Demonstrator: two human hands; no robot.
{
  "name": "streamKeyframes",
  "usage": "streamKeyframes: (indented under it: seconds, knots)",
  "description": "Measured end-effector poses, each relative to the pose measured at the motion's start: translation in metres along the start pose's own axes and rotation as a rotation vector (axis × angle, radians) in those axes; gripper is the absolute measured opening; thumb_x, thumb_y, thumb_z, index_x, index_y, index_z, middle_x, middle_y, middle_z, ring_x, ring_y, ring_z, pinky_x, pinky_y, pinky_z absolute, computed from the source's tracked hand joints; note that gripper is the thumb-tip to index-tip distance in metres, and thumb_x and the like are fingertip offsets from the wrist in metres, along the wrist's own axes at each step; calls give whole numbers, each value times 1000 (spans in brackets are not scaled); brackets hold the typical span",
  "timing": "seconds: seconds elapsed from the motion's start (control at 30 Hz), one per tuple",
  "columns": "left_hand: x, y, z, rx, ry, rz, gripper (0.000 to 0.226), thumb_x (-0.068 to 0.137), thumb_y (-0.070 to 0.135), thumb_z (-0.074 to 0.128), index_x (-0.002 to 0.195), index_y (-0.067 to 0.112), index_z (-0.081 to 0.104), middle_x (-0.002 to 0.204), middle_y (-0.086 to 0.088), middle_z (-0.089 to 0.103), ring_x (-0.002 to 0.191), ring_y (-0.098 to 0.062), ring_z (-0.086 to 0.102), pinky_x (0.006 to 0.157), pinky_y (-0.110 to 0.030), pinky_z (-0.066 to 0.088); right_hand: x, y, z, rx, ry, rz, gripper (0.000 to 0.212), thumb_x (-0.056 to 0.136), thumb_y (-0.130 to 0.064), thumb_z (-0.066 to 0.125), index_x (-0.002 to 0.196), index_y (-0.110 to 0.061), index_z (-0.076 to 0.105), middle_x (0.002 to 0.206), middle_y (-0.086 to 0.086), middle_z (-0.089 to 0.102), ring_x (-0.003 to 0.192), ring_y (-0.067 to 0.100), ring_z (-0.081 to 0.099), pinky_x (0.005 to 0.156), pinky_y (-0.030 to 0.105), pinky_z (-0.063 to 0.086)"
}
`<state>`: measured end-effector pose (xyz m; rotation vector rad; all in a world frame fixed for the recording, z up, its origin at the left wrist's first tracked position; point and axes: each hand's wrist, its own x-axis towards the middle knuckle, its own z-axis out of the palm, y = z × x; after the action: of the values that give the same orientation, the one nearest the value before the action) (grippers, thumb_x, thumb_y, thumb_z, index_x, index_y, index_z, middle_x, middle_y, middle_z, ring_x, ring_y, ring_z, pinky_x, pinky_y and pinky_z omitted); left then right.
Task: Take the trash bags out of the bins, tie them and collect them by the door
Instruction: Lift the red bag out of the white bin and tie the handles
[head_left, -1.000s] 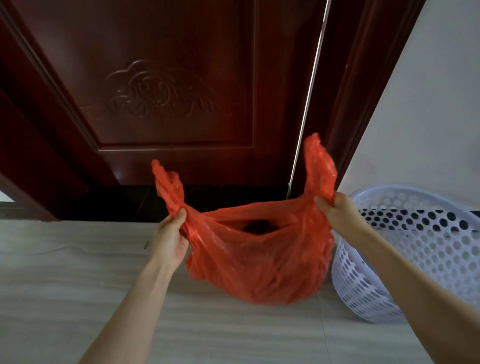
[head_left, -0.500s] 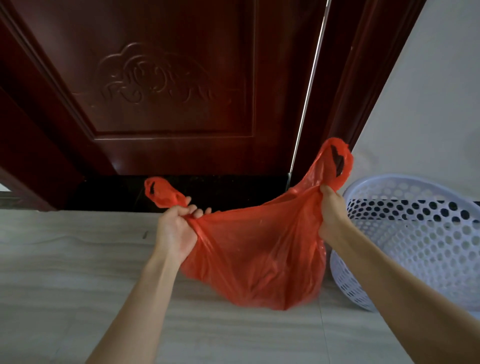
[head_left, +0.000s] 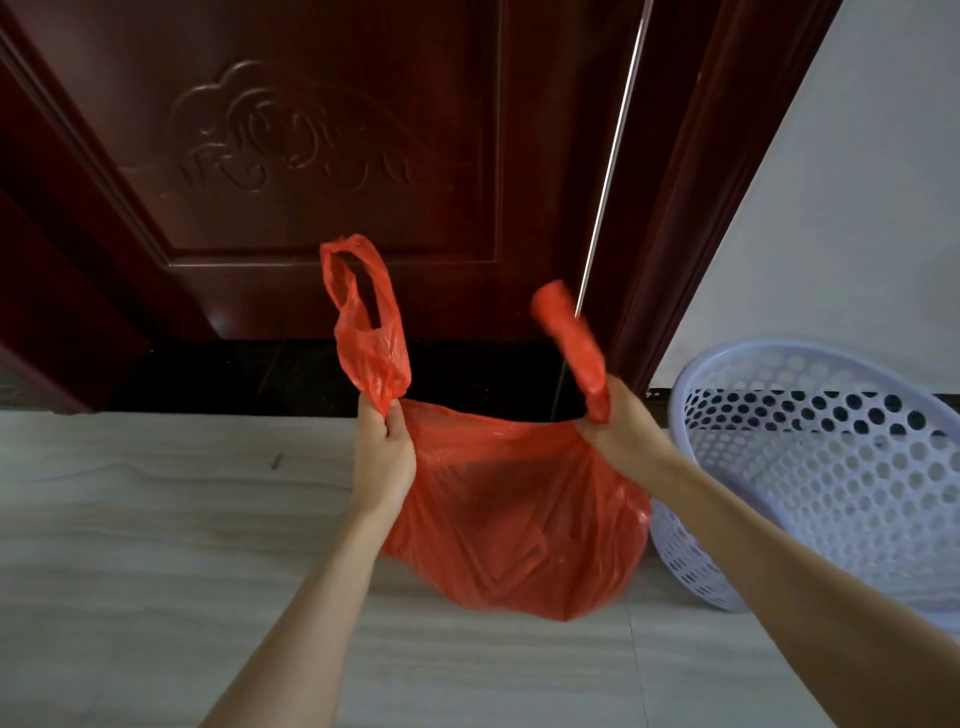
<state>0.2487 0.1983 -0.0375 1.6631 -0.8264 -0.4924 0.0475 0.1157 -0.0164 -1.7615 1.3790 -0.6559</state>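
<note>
- The red trash bag (head_left: 514, 525) hangs in the air between both hands, right in front of the dark wooden door (head_left: 332, 156), its bottom low over the pale tiled floor (head_left: 156, 545).
- The left hand (head_left: 384, 457) has its fingers curled tight around the base of the left handle (head_left: 363, 322), pinching the plastic into a bunch. That loop stands up above the fist and is open enough to see through.
- The right hand (head_left: 615, 423) grips the base of the right handle (head_left: 571, 343) the same way. That handle sticks up and leans left, and it's blurred, so I can't make out its shape well.
- The bag's mouth is stretched flat between the 2 fists and its top edge runs almost straight across. Not knotted yet.
- The body of the bag sags full below the hands, with some boxy shapes pushing at the plastic. Can't tell what's inside.
- A white perforated basket (head_left: 831, 467) sits on the floor just to the right, tilted, against the white wall (head_left: 857, 182). The bag's right side overlaps its rim from this angle.
</note>
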Motion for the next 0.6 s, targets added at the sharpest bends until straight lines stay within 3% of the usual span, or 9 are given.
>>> streamKeyframes:
  seconds: [0.07,0.17,0.23,0.33,0.4,0.5,0.53,0.6]
  knots:
    - [-5,1,8,-157,-7,-142,30,99,16,36,125,12,51,117,7,53,114,-7,46,94,-15,31,2,7,4,-191,3,6,11,82,2,50,93,0,52,83,10,52,74,22,48,56,25,25]
    - [-5,3,11,-632,-163,-428,8,91,11,54,94,13,61,87,-1,62,84,-14,63,82,-28,50,6,10,3,-41,95,145,8,87,-5,48,95,-5,49,75,8,52,63,22,48,55,28,32]
    - [-3,1,9,-780,-205,-524,11,83,-1,59,86,9,62,75,-5,66,67,-14,67,72,-29,57,5,13,0,31,97,196,10,89,-10,49,99,-9,46,69,2,49,55,16,46,48,26,33]
    - [3,-3,9,-845,-129,-539,12,87,2,55,89,7,66,79,-5,70,75,-15,67,80,-30,56,1,17,0,75,56,218,5,91,-12,50,95,-13,47,69,0,49,57,15,46,50,26,36]
    - [5,0,12,-923,-108,-517,17,94,11,48,87,11,63,78,-2,72,78,-14,66,77,-27,57,0,15,4,261,33,275,6,90,-9,53,94,-9,57,71,5,52,63,19,50,62,30,42]
    - [4,10,20,-985,-129,-518,26,100,23,35,81,15,50,89,-10,73,90,-19,67,89,-36,50,-3,9,7,565,-34,430,15,89,-6,56,100,2,61,72,11,57,64,23,55,68,34,49]
    - [3,14,23,-951,-126,-514,27,101,26,33,79,16,46,84,-12,74,86,-20,69,88,-38,49,-4,7,6,621,-69,478,15,89,-5,56,101,2,61,72,12,58,63,24,56,64,34,51]
    - [-1,20,28,-896,-91,-512,29,101,28,33,75,17,43,52,-2,66,58,-18,68,77,-37,52,-6,5,4,696,-112,536,13,88,-4,56,99,1,62,71,12,60,62,24,59,56,34,54]
